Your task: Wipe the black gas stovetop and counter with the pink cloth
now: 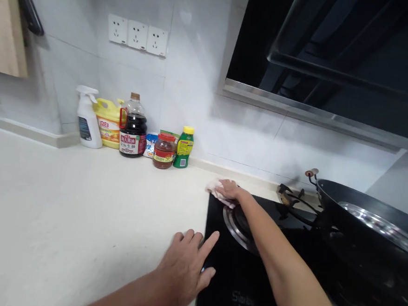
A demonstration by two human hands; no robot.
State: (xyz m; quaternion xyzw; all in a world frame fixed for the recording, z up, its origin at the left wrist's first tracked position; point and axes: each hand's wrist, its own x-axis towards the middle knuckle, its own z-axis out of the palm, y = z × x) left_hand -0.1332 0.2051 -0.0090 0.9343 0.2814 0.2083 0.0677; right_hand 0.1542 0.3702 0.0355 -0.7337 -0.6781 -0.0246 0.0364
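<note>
My right hand (228, 189) presses a pale pinkish-white cloth (213, 186) down at the back left corner of the black glass gas hob (223, 271). Its arm reaches across the hob, over the round metal burner ring (232, 225), and hides part of it. My left hand (187, 261) is empty, with its index finger and thumb apart, by the left edge of the hob where it meets the white countertop (80, 219).
A black wok (352, 224) sits on the hob's right side, near a pan support (288, 198). Along the wall stand a spray bottle (89, 121), a yellow jug (108, 123), a soy sauce bottle (133, 131), a red-lidded jar (164, 152) and a green bottle (183, 149). A range hood (318, 63) hangs above.
</note>
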